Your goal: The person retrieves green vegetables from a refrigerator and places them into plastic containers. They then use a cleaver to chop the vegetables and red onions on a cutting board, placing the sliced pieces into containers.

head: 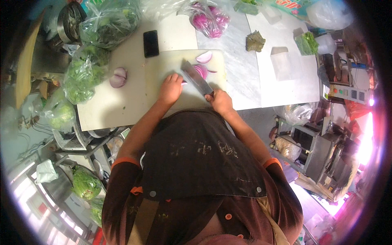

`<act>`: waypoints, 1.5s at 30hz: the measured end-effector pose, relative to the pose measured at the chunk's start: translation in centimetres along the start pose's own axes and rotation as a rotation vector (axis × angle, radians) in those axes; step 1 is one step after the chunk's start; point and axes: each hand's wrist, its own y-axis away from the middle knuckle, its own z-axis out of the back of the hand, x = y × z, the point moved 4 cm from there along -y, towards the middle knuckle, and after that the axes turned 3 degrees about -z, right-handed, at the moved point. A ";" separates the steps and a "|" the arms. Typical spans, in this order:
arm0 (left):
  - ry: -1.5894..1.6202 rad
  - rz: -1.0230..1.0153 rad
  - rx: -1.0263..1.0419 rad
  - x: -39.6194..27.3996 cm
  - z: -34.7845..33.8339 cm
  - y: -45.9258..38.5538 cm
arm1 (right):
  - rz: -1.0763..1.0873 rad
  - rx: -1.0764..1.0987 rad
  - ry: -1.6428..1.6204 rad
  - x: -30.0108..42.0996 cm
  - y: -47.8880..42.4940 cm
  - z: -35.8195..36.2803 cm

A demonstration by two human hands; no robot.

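My right hand (221,101) grips the handle of a broad Chinese cleaver (196,78), its blade slanting away to the upper left over a pale cutting board (162,65). My left hand (170,89) is beside the blade with curled fingers, holding a red onion piece (184,83) that is mostly hidden. Just right of the blade lie sliced red onion (201,71) and a thin loose strip (212,71). Farther back on the board rests a cut onion wedge (204,57). More red onion (118,77) sits on the counter left of the board.
A black phone (151,43) lies at the board's back left corner. Bagged greens (82,78) line the left side. Behind the board is a bag of purple-red vegetables (210,21). A dry brown leaf (255,41) and a clear plastic container (279,62) are to the right.
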 end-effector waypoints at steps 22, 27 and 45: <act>0.093 0.386 -0.088 0.2 0.7 0.4 | 0.024 -0.023 -0.017 0.8 1.0 0.8; -0.019 0.489 -0.162 2.0 1.7 -3.0 | 0.013 -0.071 -0.123 1.1 2.2 1.5; 0.467 0.285 -0.196 0.0 -1.5 1.8 | 0.125 -0.046 0.098 0.9 0.8 -0.7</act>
